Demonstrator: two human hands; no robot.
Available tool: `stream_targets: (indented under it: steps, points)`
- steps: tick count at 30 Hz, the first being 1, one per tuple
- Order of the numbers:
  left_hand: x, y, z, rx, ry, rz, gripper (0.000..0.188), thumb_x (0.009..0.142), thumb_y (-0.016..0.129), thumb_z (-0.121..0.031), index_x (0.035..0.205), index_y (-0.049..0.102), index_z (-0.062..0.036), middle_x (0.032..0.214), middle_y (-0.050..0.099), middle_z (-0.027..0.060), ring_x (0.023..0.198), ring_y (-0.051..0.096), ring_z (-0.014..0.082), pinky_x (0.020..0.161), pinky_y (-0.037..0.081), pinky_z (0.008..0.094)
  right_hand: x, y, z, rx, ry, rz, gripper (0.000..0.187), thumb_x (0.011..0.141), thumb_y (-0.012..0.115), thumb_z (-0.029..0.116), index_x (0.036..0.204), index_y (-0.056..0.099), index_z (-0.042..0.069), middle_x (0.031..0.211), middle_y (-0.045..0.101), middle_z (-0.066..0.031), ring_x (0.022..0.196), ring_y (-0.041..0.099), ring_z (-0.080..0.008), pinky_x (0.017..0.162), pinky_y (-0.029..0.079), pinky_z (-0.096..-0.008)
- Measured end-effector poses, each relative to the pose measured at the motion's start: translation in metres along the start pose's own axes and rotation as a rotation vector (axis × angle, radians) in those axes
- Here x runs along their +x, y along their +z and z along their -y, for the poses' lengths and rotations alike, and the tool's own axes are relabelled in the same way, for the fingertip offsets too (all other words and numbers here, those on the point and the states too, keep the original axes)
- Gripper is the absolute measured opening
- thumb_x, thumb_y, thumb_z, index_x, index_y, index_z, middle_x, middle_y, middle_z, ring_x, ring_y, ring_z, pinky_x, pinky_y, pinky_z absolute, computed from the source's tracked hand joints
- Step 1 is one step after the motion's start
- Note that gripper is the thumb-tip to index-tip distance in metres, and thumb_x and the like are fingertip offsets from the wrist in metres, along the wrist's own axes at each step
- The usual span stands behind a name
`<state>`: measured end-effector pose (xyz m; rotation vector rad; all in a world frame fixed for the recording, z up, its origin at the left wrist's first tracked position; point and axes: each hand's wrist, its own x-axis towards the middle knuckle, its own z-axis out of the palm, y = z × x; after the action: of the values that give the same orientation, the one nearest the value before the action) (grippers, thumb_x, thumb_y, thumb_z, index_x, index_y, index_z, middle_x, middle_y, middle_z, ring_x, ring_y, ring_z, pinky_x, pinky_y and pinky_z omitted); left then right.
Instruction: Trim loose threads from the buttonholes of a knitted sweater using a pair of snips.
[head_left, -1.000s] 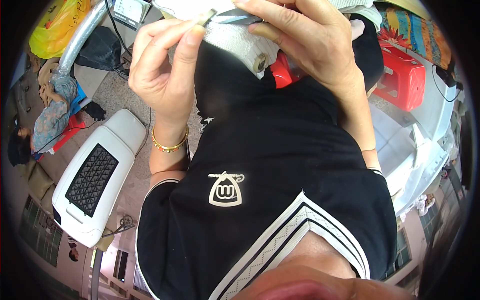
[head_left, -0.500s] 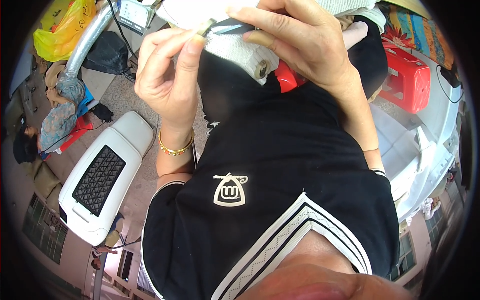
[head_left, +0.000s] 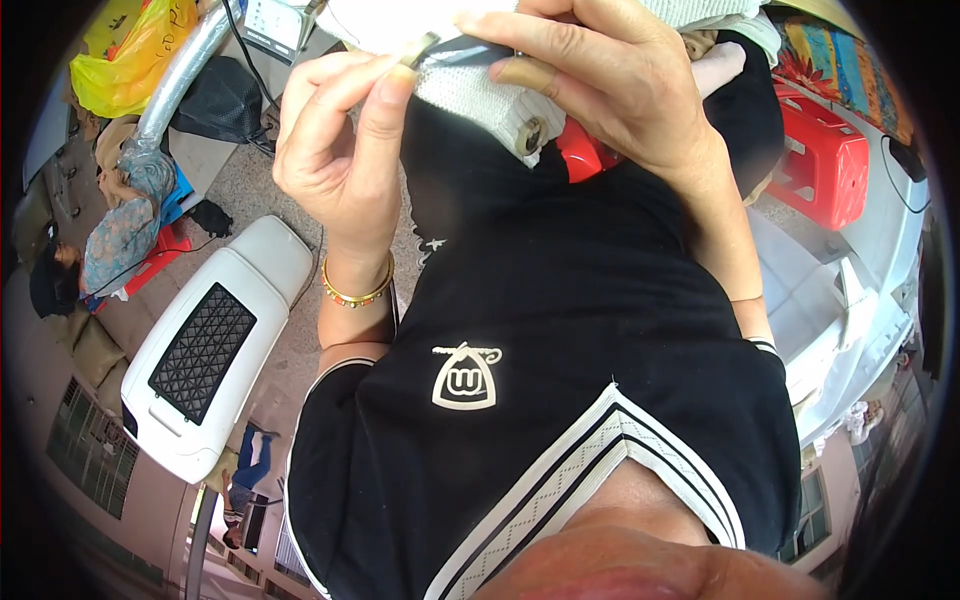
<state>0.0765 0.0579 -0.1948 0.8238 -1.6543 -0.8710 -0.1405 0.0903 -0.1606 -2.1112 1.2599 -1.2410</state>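
1. Your left hand (head_left: 345, 150) was raised at the upper left of centre, its thumb and fingertips pinching a small olive-beige piece (head_left: 420, 50), which showed mostly edge-on.
2. Your right hand (head_left: 625, 90) faced it from the other side, thumb and fingers closed on a dark grey piece (head_left: 475, 53) with a pale streak along it. You had its free end right by your left fingertips; whether it touched the small olive-beige piece could not be told.
3. Both pieces were up near the top edge, in front of a white knit cloth (head_left: 480, 100) that spread beneath your hands and over your lap. Glare washed out its upper part.
4. A round brownish button (head_left: 531, 135) sat near the lower corner of that cloth, below your right fingers.
5. You wore a gold bracelet (head_left: 357, 297) on the left wrist and a black top (head_left: 560, 290) with a striped neckline.
6. To your right stood a red stool (head_left: 825, 165), with a translucent white bin (head_left: 800, 285) near it.
7. To your left were a white casing (head_left: 265, 255) bearing a black lattice panel (head_left: 203, 352), a black bag (head_left: 215, 97) and a yellow plastic bag (head_left: 120, 80).
8. Farther left, a person in a patterned top (head_left: 118, 240) was seen sideways.
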Motion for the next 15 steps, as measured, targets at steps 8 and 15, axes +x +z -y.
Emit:
stream_targets:
  steps: [8,15]
  points:
    - [0.003,-0.001,0.003,0.072,0.043,-0.012,0.013,0.085,0.075,0.001,0.097,0.075,0.0018,0.091,0.067,0.0075,0.082,0.061,0.0129,0.073,0.047,0.0223,0.002,0.011,-0.015,-0.169,-0.34,-0.234,0.037,0.078,0.079,0.01,0.115,0.072,0.007,0.082,0.058,-0.0039,0.068,0.054,-0.0157,0.057,0.044,-0.0269]
    - [0.039,-0.026,0.035,0.201,0.02,-0.168,0.01,0.089,0.072,-0.002,0.097,0.074,0.0048,0.093,0.07,0.0074,0.083,0.061,0.0096,0.077,0.049,0.0226,-0.004,-0.012,0.0,0.106,0.011,-0.131,0.037,0.086,0.074,0.007,0.121,0.067,-0.003,0.082,0.059,-0.0071,0.071,0.053,-0.0159,0.062,0.042,-0.0258]
